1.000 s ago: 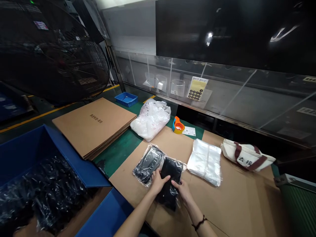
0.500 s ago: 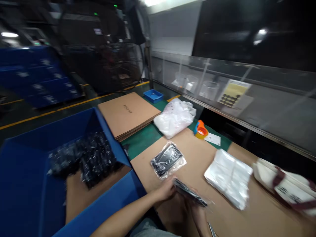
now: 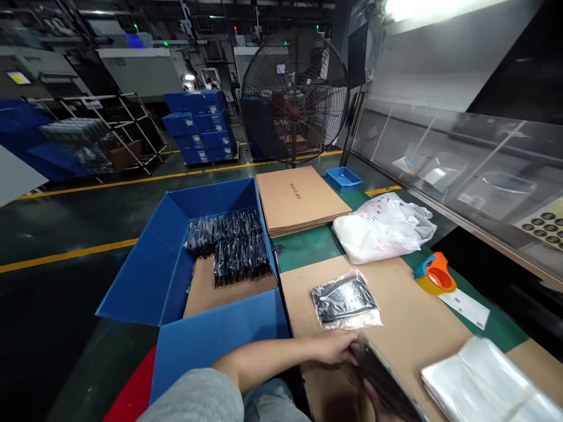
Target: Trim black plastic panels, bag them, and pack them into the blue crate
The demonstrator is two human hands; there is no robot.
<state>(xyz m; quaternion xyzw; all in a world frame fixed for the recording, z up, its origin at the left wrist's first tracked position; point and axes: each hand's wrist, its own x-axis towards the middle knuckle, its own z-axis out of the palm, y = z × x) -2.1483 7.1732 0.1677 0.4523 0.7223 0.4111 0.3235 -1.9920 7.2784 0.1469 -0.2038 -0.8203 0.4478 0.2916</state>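
Note:
Low in the head view, a dark flat piece (image 3: 385, 375) in what looks like a clear bag is tilted on edge. My left hand (image 3: 338, 347) pinches its upper end, the fingers closed. My right hand (image 3: 373, 398) grips it from below, mostly hidden behind it and cut off by the bottom edge. Just beyond my hands, a bagged black flat piece (image 3: 345, 299) lies on the cardboard sheet (image 3: 404, 308). To the right is a stack of clear plastic bags (image 3: 488, 375).
On the left, a blue box (image 3: 220, 316) holds rows of bagged black pieces (image 3: 241, 255). Behind the cardboard sheet are stacked cardboard sheets (image 3: 303, 196), a white plastic bag (image 3: 382, 228), a blue tray (image 3: 343, 179) and an orange tape dispenser (image 3: 435, 272). A large fan (image 3: 294, 105) stands farther back.
The view has swung left, bringing the blue box and fan nearer the middle. Both hands still hold the bagged piece, now lower and farther right in the picture.

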